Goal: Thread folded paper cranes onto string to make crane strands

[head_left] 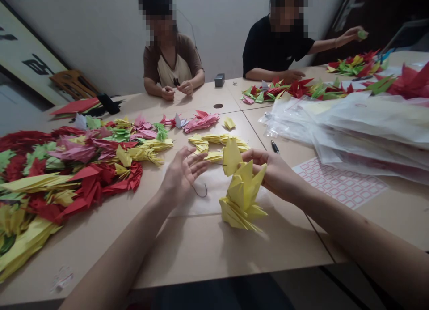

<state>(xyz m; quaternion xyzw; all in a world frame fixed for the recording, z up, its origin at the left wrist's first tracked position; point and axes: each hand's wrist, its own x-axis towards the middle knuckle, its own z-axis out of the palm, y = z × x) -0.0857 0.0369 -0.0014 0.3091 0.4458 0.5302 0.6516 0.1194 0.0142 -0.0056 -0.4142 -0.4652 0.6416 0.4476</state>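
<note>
My right hand (pixel 268 169) pinches the upper part of a strand of yellow folded-paper cranes (pixel 246 191); the lower pieces hang bunched together above the table. A single yellow folded piece (pixel 232 158) stands uppermost, beside the right fingertips. From it a dark thread (pixel 205 194) runs left across my left hand (pixel 182 171) and curls into a loop beneath. The left fingers are stretched out and apart, with the thread passing over them. Behind both hands, more strung yellow cranes (pixel 216 157) lie in a ring on the table.
Heaped strings of coloured paper cranes (pixel 90 180) cover the left side. Plastic bags (pixel 362 131), a label sheet (pixel 342 182) and a pen (pixel 275 146) lie right. Two people sit across the table (pixel 201 256). A small grey box (pixel 219 80) stands at the far edge.
</note>
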